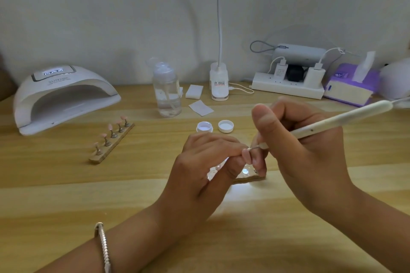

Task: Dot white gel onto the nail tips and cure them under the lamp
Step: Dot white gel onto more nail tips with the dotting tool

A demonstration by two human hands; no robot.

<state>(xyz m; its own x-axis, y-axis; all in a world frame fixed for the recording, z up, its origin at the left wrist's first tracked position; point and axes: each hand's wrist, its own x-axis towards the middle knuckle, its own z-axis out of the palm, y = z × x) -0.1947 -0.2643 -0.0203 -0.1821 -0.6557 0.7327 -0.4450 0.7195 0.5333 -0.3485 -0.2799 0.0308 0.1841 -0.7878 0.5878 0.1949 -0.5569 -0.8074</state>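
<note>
My left hand (206, 166) pinches a pink nail tip (246, 155) over a wooden holder strip (248, 178) that my fingers mostly hide. My right hand (299, 139) grips a white dotting pen (337, 121), and its thin metal point touches the nail tip. An open jar of white gel (204, 127) stands just beyond my hands, with its white lid (225, 126) beside it. A second wooden strip (112, 143) carrying several pink nail tips lies to the left. The white curing lamp (64, 96) sits at the far left, its display lit.
A clear pump bottle (166, 92) stands at the back centre near white wipes (200, 107). A clip-on desk light (219, 81), a power strip (288, 86) with chargers and a purple tissue pack (352, 83) line the back. The wooden table (66, 195) runs to the wall.
</note>
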